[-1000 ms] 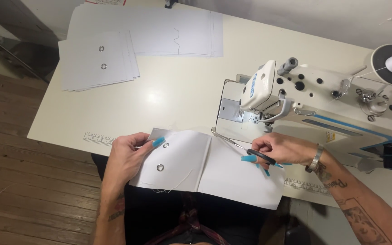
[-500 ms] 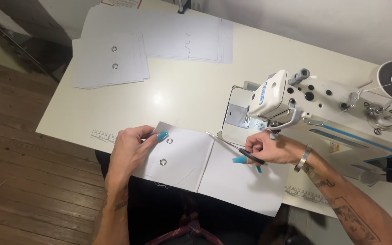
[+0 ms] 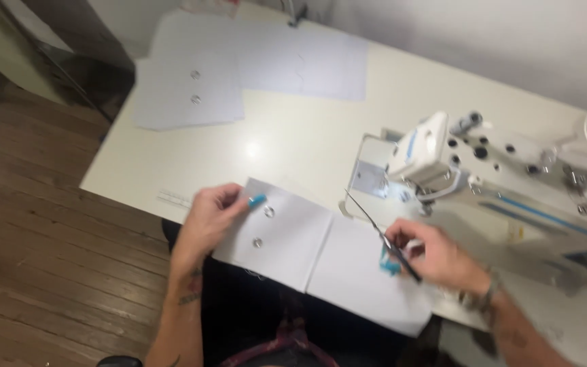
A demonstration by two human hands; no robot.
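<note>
My left hand (image 3: pixel 210 219) rests on the left edge of a white fabric piece (image 3: pixel 287 234) with two metal snaps, fingers pinching its corner. The fabric lies folded open at the table's near edge, its right half (image 3: pixel 361 278) hanging toward my lap. My right hand (image 3: pixel 436 257) holds a thin dark tool (image 3: pixel 382 238), like tweezers or snips, over the right half, next to a small blue object (image 3: pixel 388 261). The tool's tip points toward the sewing machine's needle plate (image 3: pixel 369 178).
A white sewing machine (image 3: pixel 484 170) stands on the right of the cream table (image 3: pixel 293 149). More white fabric pieces (image 3: pixel 191 95) with snaps lie at the far left, another sheet (image 3: pixel 307 64) behind. A ruler strip (image 3: pixel 173 198) runs along the near edge. Wooden floor at left.
The camera view has shifted and blurred. My right hand drew slightly back toward me with the tool; my left hand stays on the fabric's corner.
</note>
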